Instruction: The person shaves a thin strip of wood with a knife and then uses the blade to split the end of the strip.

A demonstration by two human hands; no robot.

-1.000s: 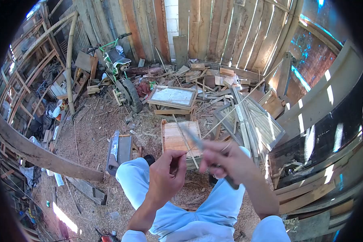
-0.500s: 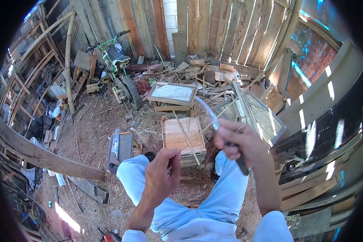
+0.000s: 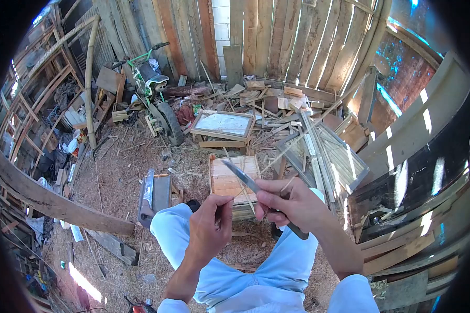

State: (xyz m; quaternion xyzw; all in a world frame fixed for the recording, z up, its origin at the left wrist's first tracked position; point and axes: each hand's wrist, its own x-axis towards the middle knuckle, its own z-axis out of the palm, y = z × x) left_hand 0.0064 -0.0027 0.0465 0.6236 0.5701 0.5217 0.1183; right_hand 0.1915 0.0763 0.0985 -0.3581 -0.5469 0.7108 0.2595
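My right hand (image 3: 292, 204) is closed around the dark handle of a knife (image 3: 241, 175). Its curved blade points up and to the left, over the thin bamboo-like strip (image 3: 269, 166). One end of that strip is pinched between the thumb and fingers of my left hand (image 3: 210, 225); the rest slants up to the right behind the knife. Whether the blade touches the strip I cannot tell. Below and beyond my hands, between my knees, stands a wooden box (image 3: 230, 168) with a second thin strip (image 3: 230, 156) lying across it.
To the left, a broad blade (image 3: 149, 189) lies on a low dark-topped stool (image 3: 163, 193). Ahead is a wooden frame with a pale panel (image 3: 223, 123), near a green-framed bike (image 3: 154, 86). Scrap wood (image 3: 277, 101) is piled along the plank wall. A slatted panel (image 3: 344, 156) leans at right.
My right hand has moved down and left, bringing the knife closer to my left hand. The blade has tipped further left across the strip. My left hand stays nearly in place.
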